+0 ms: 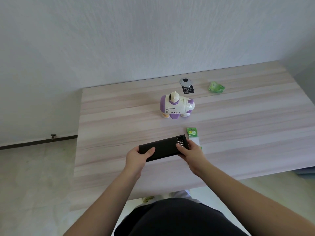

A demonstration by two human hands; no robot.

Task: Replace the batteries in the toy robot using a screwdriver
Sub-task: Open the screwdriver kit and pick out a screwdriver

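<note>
A white and purple toy robot (177, 106) stands upright on the wooden table (119, 116), past the middle. Nearer to me lies a long black screwdriver case (164, 147), held at both ends. My left hand (138, 156) grips its left end with the thumb on top. My right hand (192, 153) grips its right end, where the tray sticks out and shows several silver bits (180, 142). A green and white battery pack (193, 135) lies flat just behind my right hand, partly hidden by it.
A crumpled green wrapper (216, 87) lies at the back right. A round grey cable port with a black tag (187, 86) sits behind the toy near the wall. The table's left edge drops to the floor; its front edge is close to my body.
</note>
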